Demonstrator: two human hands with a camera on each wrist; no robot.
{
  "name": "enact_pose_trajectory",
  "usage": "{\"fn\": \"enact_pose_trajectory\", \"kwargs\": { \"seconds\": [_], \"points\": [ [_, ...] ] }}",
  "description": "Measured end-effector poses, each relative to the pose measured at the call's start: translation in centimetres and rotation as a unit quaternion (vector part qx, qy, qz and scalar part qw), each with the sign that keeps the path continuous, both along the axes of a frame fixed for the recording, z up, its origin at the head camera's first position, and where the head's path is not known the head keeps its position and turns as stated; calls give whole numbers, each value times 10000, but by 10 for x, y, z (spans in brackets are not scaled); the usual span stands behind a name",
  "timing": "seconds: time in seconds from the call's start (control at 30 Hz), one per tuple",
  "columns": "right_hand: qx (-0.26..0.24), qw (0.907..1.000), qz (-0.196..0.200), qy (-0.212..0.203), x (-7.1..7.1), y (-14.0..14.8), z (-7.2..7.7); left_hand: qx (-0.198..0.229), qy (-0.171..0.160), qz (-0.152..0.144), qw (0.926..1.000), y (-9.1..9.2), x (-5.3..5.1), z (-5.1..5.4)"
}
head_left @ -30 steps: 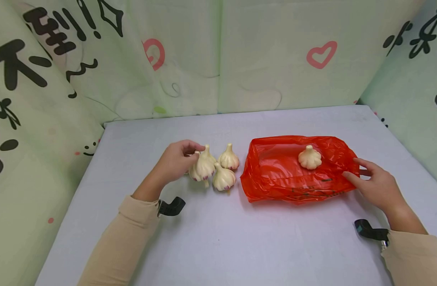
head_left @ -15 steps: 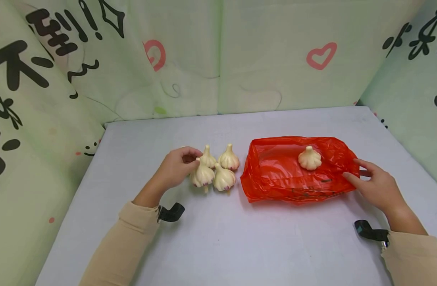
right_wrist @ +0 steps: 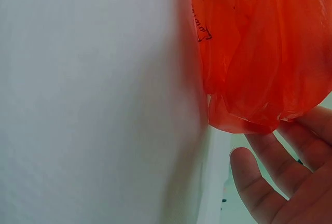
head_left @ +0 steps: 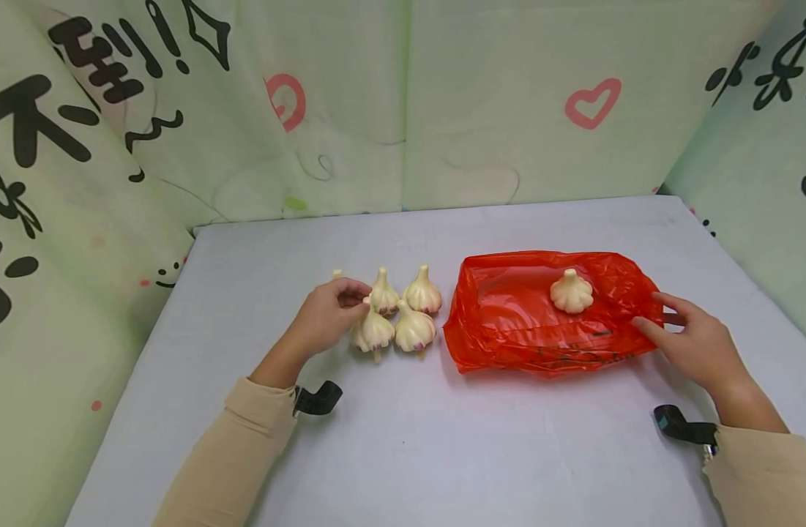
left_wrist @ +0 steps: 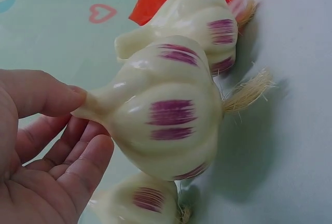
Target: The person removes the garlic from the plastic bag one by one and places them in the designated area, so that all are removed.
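Observation:
My left hand (head_left: 326, 315) pinches a garlic bulb (head_left: 372, 331) by its stem between thumb and fingers. In the left wrist view that garlic bulb (left_wrist: 171, 110) lies sideways to the camera, purple streaks and a root tuft showing; whether it touches the table I cannot tell. Close around it are a front garlic bulb (head_left: 413, 329), two rear garlic bulbs (head_left: 383, 296) (head_left: 422, 293), and another garlic bulb (head_left: 337, 274) mostly hidden behind the hand. At the right end of a red plastic bag (head_left: 508, 307), my right hand (head_left: 695, 340) touches the edge with extended fingers, thumb apart from it.
One more garlic bulb (head_left: 571, 293) sits on top of the red bag. The white tabletop (head_left: 442, 454) runs back to a pale green printed curtain (head_left: 482, 110). Black wrist cameras (head_left: 318, 398) protrude from both sleeves.
My left hand has moved slightly down and toward me with its garlic bulb, uncovering the tip of the bulb behind. The right hand and the bag have stayed put.

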State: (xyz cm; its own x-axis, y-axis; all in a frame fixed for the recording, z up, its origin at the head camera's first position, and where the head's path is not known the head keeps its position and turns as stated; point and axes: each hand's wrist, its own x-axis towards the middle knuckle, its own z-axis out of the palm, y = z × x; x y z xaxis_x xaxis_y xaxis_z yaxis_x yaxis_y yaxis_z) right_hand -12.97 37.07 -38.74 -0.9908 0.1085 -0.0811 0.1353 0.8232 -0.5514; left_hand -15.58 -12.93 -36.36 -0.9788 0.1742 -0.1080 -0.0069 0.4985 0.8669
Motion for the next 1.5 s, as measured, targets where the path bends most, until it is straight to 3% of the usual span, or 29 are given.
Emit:
{"fn": "enact_pose_trajectory", "kwargs": {
  "seconds": [0.87,1.5],
  "points": [
    [20,10000,10,-19,-1,0,-1,-3,-107,257,9996,7,0,-11],
    [6,10000,54,-8,0,1,0,-37,-26,212,9998,6,0,-7]
  ]
}}
